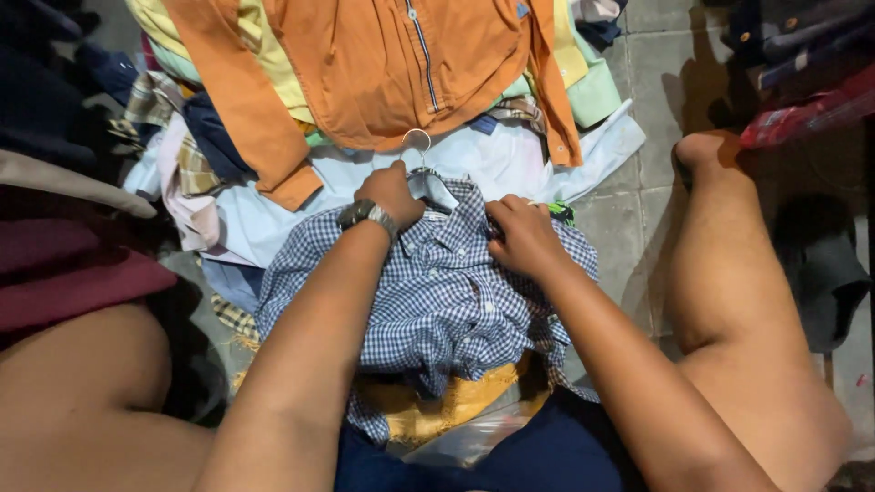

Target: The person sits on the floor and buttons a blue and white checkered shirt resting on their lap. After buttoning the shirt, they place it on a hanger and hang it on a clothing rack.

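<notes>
At the centre of the frame a blue-checked shirt (pixel 447 292) lies on a hanger (pixel 418 146). The left hand (pixel 390 193) presses its collar, fingers curled closed on cloth; the right hand (pixel 521 235) pinches its shoulder. Above lies an orange shirt (pixel 401 64).

Single head-worn view, looking steeply down, close over lap and floor
</notes>
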